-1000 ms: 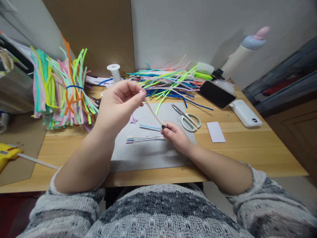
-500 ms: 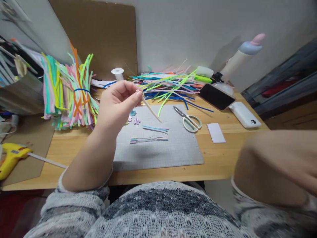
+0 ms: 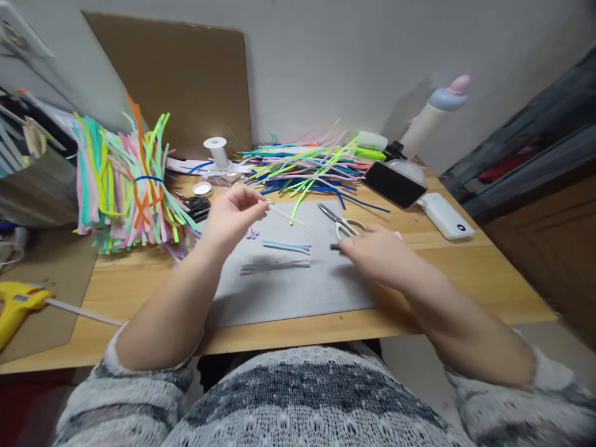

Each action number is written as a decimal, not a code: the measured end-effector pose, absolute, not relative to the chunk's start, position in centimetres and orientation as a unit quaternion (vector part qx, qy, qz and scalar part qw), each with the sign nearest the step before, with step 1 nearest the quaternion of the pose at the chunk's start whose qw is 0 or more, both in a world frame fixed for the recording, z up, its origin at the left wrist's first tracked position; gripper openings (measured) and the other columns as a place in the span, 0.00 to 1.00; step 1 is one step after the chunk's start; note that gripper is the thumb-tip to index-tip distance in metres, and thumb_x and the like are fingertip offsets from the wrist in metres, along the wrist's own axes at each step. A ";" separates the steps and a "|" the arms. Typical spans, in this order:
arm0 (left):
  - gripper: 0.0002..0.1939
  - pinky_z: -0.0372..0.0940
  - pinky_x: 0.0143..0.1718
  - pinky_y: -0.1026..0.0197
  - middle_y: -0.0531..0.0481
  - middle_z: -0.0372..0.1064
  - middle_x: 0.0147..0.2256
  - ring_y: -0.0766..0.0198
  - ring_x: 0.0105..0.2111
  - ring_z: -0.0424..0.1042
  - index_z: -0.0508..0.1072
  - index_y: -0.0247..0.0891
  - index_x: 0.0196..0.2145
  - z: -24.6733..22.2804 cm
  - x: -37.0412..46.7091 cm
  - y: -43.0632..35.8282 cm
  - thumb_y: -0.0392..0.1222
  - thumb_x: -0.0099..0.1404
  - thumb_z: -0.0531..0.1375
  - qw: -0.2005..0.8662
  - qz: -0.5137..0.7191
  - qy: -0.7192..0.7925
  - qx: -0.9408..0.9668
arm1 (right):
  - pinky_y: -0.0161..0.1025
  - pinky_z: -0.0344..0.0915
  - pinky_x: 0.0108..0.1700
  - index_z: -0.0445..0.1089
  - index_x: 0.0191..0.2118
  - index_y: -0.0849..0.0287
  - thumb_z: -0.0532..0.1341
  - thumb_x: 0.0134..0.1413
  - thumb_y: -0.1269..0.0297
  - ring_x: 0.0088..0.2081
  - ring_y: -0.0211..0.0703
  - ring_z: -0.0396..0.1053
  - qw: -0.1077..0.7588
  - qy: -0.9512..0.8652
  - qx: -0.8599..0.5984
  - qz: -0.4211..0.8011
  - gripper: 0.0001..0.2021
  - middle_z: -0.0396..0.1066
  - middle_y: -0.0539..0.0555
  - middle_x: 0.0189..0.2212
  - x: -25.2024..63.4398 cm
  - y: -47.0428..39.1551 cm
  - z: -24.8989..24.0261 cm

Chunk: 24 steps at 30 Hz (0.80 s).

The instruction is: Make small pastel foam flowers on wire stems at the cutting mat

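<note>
My left hand (image 3: 237, 217) is closed, its thumb and fingers pinching one end of a pale cream pipe cleaner (image 3: 287, 215) that points right above the grey mat. My right hand (image 3: 379, 251) reaches over the mat's right side, closed on a small black-tipped object (image 3: 334, 247) mostly hidden in its fingers. Just beyond it lie scissors (image 3: 331, 213) with pale handles, partly covered by the hand. Between the hands, several short blue and pink pipe cleaner pieces (image 3: 286, 246) rest on the mat, with a bundle of twisted ones (image 3: 246, 267) nearer me.
The grey cutting mat (image 3: 288, 307) lies on a wooden table. Loose pipe cleaners (image 3: 307, 164) are piled behind it. At left stand bundled pipe cleaners (image 3: 121, 186) and a yellow glue gun (image 3: 21, 304). A phone (image 3: 395, 184) and a white power bank (image 3: 447, 215) lie at right.
My right hand has come in from the right edge to the mat beside the scissors, with a small black-tipped object in it. My left hand keeps its pinch; the view has shifted slightly.
</note>
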<state>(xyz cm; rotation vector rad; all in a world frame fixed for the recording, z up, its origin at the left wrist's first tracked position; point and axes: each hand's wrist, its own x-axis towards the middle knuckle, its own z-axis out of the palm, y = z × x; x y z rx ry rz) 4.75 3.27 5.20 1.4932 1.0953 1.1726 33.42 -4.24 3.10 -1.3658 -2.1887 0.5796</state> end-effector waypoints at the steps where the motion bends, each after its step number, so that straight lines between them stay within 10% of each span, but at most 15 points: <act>1: 0.09 0.62 0.26 0.63 0.53 0.69 0.23 0.67 0.23 0.68 0.70 0.37 0.28 4.2 4.9 3.4 0.42 0.51 0.65 0.464 0.450 0.465 0.605 | 0.40 0.67 0.33 0.71 0.33 0.58 0.58 0.59 0.54 0.28 0.40 0.68 0.246 -0.808 -0.479 0.239 0.13 0.70 0.53 0.28 33.2 -4.3 3.1; 17: 0.08 0.61 0.46 0.50 0.42 0.72 0.39 0.52 0.41 0.68 0.75 0.37 0.36 -1.7 5.7 3.4 0.38 0.63 0.56 0.144 0.164 0.415 0.883 | 0.35 0.56 0.24 0.62 0.35 0.55 0.56 0.59 0.48 0.19 0.35 0.59 0.564 -0.503 -0.457 0.469 0.15 0.60 0.44 0.19 30.4 -1.5 -4.4; 24: 0.07 0.61 0.42 0.52 0.44 0.74 0.36 0.53 0.39 0.69 0.76 0.38 0.34 -1.7 6.2 2.4 0.38 0.64 0.57 0.113 0.073 0.400 0.907 | 0.34 0.57 0.22 0.61 0.35 0.55 0.59 0.54 0.45 0.19 0.34 0.59 0.539 -0.466 -0.483 0.508 0.18 0.61 0.44 0.19 30.0 -1.2 -4.1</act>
